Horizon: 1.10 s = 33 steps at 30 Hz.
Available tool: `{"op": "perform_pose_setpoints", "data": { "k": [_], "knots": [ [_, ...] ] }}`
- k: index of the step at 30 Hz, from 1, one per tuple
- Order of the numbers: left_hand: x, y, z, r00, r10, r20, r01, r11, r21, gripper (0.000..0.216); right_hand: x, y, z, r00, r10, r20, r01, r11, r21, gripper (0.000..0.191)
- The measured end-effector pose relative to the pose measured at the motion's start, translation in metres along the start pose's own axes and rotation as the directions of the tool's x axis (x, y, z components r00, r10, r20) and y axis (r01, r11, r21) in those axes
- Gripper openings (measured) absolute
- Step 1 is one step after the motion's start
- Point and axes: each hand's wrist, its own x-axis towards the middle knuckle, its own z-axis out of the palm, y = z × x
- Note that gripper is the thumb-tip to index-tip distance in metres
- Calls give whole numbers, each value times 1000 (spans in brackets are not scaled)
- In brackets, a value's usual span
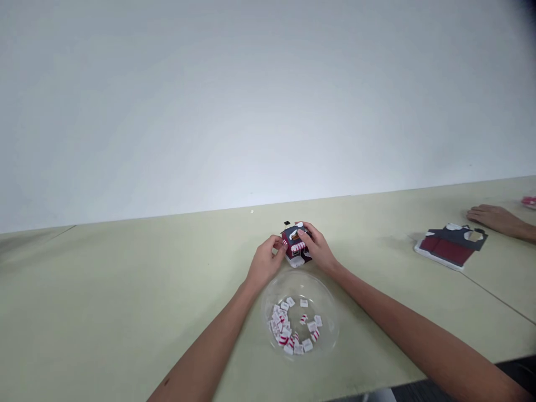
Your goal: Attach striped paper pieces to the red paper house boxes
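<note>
One head-worn view, forward and down over the left hand (266,259) and right hand (316,248), onto a pale green table (125,290).

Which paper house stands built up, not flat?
The boxy house between left hand and right hand, with striped awning; the other house lies flat at right.

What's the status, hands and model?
Left hand and right hand holding paper house model. Transparent bowl of red-and-white paper pieces just nearer. Nothing blocking.
</note>
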Motion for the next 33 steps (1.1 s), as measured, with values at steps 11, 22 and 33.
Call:
{"op": "perform_pose_setpoints", "data": {
  "k": [11,22,33],
  "knots": [
    [-1,7,-1,999,-9,38,8,1000,19,25,-2,-9,-1,996,25,-86,-31,998,-60,45],
    [-2,6,0,1000,-13,25,12,1000,23,25,-6,-12,-1,997,15,-72,-18,999,-43,43],
    [-2,5,1,1000,1,18,-1,1000,8,25,-5,-12,-1,998,25,-64,-28,998,-52,42]
  ]
}}
